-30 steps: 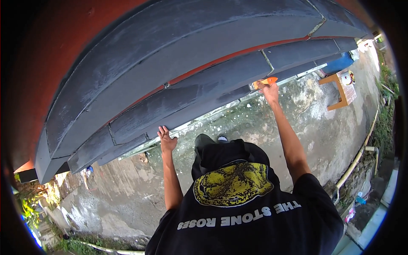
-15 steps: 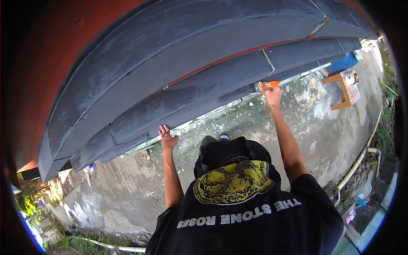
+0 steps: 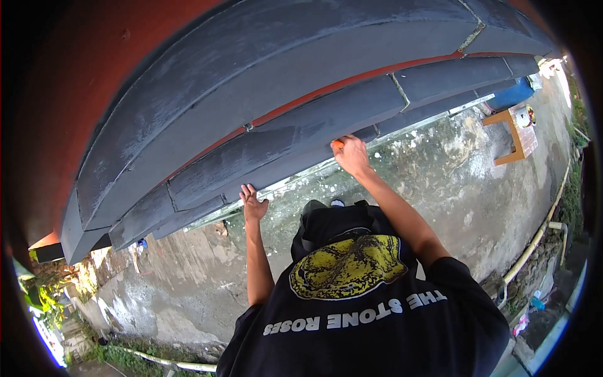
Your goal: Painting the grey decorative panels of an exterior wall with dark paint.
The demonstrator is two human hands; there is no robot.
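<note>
Against the lower face of the dark grey painted ledge (image 3: pixel 276 164), my right hand (image 3: pixel 353 156) is closed around a paintbrush (image 3: pixel 339 144). Only a bit of its orange handle shows; my fingers hide the bristles. To the left, my left hand (image 3: pixel 253 204) rests with its fingers spread on the ledge's lower edge and holds nothing. Above lies another dark grey tier (image 3: pixel 207 94), with a thin red strip (image 3: pixel 301 108) between the two. Pale seams cross the grey surfaces.
A stained concrete floor (image 3: pixel 433 182) with white specks runs below the ledge. At the right stands a small wooden stool (image 3: pixel 516 135) bearing a paint can (image 3: pixel 525 115), near a blue container (image 3: pixel 512 94). A pale pipe (image 3: pixel 534 251) edges the floor.
My right hand has moved left along the ledge with the paintbrush, toward my left hand. My left hand stays at the same spot on the edge.
</note>
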